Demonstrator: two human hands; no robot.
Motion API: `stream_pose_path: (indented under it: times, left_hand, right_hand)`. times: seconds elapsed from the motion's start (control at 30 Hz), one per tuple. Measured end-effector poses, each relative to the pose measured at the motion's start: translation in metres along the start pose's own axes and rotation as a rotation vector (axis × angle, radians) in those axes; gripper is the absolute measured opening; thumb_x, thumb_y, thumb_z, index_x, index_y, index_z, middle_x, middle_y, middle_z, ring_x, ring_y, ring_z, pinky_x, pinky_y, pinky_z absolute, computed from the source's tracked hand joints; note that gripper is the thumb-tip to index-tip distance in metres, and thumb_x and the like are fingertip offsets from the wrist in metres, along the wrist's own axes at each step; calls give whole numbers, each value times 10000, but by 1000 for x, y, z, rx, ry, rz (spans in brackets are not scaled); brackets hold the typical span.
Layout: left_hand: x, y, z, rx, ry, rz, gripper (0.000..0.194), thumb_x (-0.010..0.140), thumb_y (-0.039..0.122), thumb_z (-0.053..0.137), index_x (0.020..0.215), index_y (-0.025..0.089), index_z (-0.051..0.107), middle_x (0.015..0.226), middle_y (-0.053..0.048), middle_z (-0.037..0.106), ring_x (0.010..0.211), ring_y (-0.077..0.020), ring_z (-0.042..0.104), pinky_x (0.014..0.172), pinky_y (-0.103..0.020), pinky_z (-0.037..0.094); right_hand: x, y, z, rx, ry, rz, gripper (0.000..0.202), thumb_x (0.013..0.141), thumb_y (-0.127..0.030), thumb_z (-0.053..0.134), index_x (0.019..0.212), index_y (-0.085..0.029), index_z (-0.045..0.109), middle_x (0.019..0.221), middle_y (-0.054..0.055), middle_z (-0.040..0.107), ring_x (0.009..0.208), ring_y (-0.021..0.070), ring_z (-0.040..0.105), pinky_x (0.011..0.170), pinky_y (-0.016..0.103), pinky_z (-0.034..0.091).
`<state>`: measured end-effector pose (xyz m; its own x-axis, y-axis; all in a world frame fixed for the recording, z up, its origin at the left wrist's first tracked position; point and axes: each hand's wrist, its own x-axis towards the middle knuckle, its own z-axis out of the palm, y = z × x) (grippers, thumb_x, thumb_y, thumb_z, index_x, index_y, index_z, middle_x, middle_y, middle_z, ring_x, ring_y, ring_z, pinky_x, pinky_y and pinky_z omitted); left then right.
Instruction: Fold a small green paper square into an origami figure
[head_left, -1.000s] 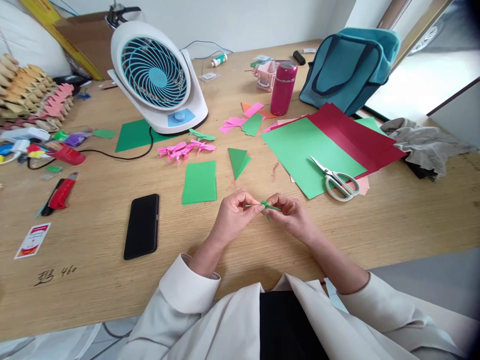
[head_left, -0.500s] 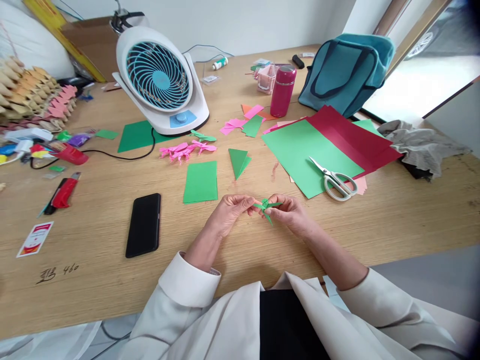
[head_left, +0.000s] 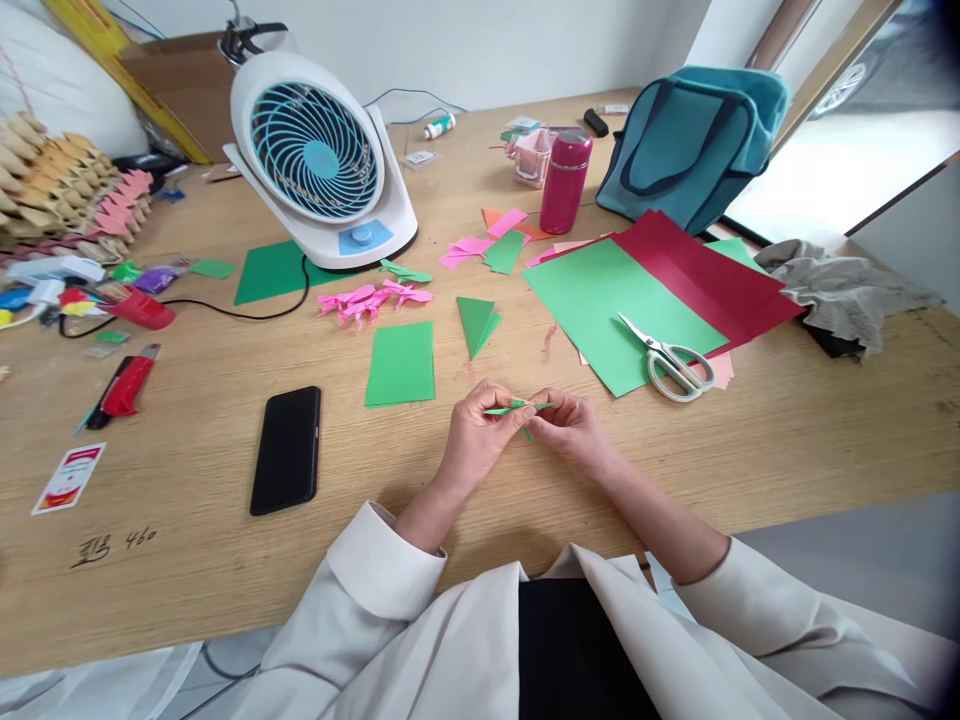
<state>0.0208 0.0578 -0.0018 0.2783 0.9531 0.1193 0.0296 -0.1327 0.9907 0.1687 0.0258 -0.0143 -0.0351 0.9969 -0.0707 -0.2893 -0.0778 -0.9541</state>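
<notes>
Between my fingertips, just above the table near its front, is a small folded green paper piece (head_left: 517,405) with thin pointed arms. My left hand (head_left: 484,430) pinches it from the left, and my right hand (head_left: 571,425) grips it from the right. The fingers nearly meet and hide much of its middle. Beyond my hands lie a stack of green paper rectangles (head_left: 401,364) and folded green paper triangles (head_left: 477,325). Several folded pink paper figures (head_left: 367,302) are heaped farther back, beside a green folded figure (head_left: 405,272).
White-handled scissors (head_left: 671,368) rest on a large light green sheet (head_left: 611,310) at right, over red sheets (head_left: 697,275). A black phone (head_left: 286,450) lies at left. Behind stand a white fan (head_left: 315,150), a magenta flask (head_left: 566,185) and a teal bag (head_left: 686,150).
My left hand has shifted right and closed in toward my right hand, its fingers now covering the paper's centre. The green piece has turned slightly; my right hand has barely moved.
</notes>
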Motion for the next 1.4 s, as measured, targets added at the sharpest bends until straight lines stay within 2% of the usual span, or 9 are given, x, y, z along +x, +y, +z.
stream_pose_path:
  times: [0.13, 0.27, 0.53, 0.67, 0.87, 1.0, 1.1, 1.23, 1.4]
  left_hand:
    - [4, 3, -3, -201, 63, -195, 307, 683, 398, 819, 659, 159, 627, 685, 10, 631, 644, -111, 581, 656, -253, 479]
    - [6, 5, -3, -316, 34, -279, 348, 651, 421, 828, 649, 155, 605, 618, 12, 643, 557, -110, 582, 589, -258, 493]
    - [1, -2, 0, -174, 37, -206, 305, 703, 391, 803, 684, 146, 622, 633, 19, 620, 580, -90, 556, 567, -208, 452]
    - [1, -4, 0, -229, -24, -206, 321, 723, 422, 800, 730, 150, 628, 669, 17, 637, 590, -95, 575, 578, -214, 470]
    - [3, -6, 1, -316, -19, -176, 348, 678, 419, 841, 745, 149, 632, 693, 30, 594, 662, -95, 569, 619, -202, 469]
    - [2, -6, 1, -277, -47, -151, 310, 733, 407, 806, 768, 146, 642, 722, 22, 596, 686, -100, 569, 650, -212, 469]
    - [1, -8, 0, -214, -70, -124, 272, 786, 394, 764, 791, 146, 652, 757, 11, 598, 707, -103, 559, 669, -217, 457]
    - [0, -9, -2, -127, -36, -103, 262, 803, 375, 745, 727, 153, 629, 715, 21, 552, 675, -95, 502, 637, -210, 409]
    - [2, -2, -3, -223, 22, -142, 271, 764, 365, 770, 687, 152, 622, 677, 23, 561, 662, -95, 494, 654, -224, 402]
  right_hand:
    - [-2, -5, -5, -58, -94, 33, 319, 753, -503, 787, 827, -201, 720, 789, 10, 692, 758, 148, 600, 728, 277, 467]
    - [-2, -8, -7, -118, -159, 47, 339, 849, -534, 683, 802, -201, 726, 778, 14, 685, 746, 150, 595, 751, 284, 459]
    - [0, 7, -5, -83, -93, 22, 318, 787, -497, 764, 768, -186, 699, 736, -1, 656, 672, 117, 548, 657, 251, 427]
    - [0, 5, -4, -121, -28, 12, 373, 755, -544, 771, 721, -186, 670, 687, -2, 633, 629, 121, 519, 606, 259, 408]
    - [-1, -1, -2, -103, 28, -13, 378, 741, -542, 783, 722, -187, 654, 685, -1, 638, 618, 119, 528, 593, 261, 408]
    - [-2, -3, -1, -96, 49, -20, 383, 725, -538, 794, 715, -183, 649, 672, -5, 640, 604, 112, 523, 580, 252, 404]
    - [-2, -2, 0, -88, 48, -8, 389, 723, -542, 793, 707, -183, 645, 657, -12, 630, 593, 107, 511, 573, 248, 392]
    - [-2, -4, 2, -100, 16, 1, 398, 724, -555, 788, 716, -180, 654, 675, -3, 640, 608, 114, 523, 589, 255, 404]
    - [-4, -8, 1, -184, -57, -41, 344, 853, -514, 684, 759, -184, 660, 698, 2, 626, 652, 125, 546, 636, 266, 443]
